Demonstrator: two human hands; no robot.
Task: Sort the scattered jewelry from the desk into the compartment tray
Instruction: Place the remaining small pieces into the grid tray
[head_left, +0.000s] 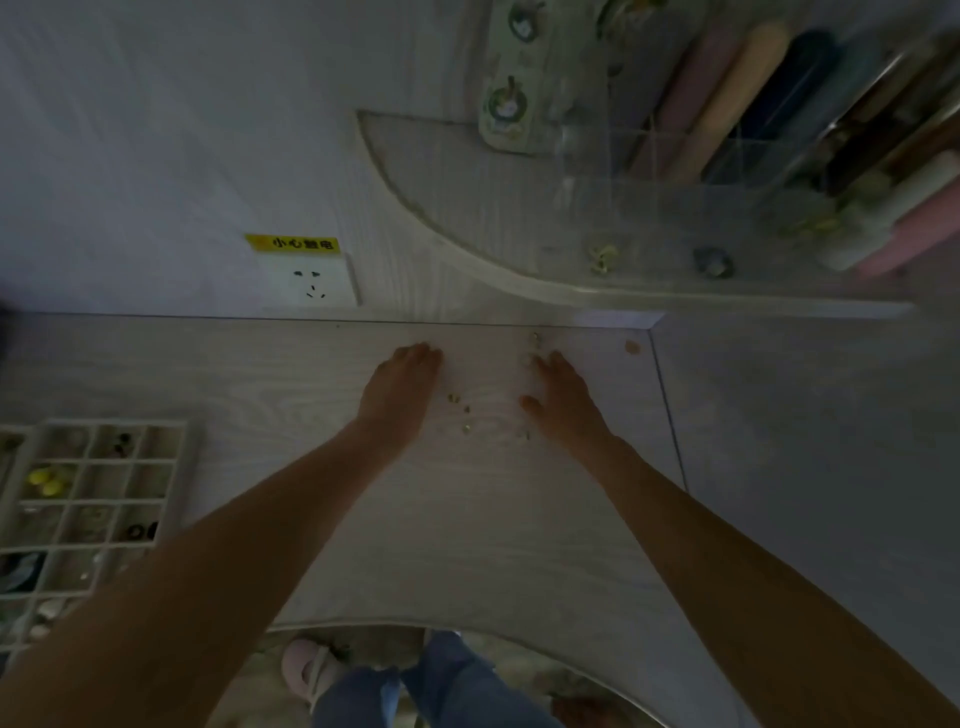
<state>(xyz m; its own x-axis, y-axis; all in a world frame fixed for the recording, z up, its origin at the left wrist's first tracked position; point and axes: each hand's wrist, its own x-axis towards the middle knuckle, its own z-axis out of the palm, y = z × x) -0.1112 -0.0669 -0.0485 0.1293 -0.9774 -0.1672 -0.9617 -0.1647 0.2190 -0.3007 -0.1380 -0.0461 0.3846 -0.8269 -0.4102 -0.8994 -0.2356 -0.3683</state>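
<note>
Several small pieces of jewelry (466, 410) lie scattered on the pale wooden desk (467, 519), between my two hands. My left hand (402, 387) rests flat on the desk to their left, fingers straight, holding nothing. My right hand (561, 392) lies flat to their right, fingers stretched toward the wall, thumb spread out. One more small piece (535, 338) sits just past its fingertips by the desk's back edge. The white compartment tray (179, 467) stands at the left edge of the desk, with yellow, black and pale items in several cells; my left forearm hides its near part.
A wall socket (310, 283) with a yellow warning label sits behind the desk. A curved shelf (519, 270) at the upper right carries a clear organiser (701, 171) with rolls and trinkets. A small round tan spot (632, 347) lies near the desk's right corner. My legs show below the desk's front edge.
</note>
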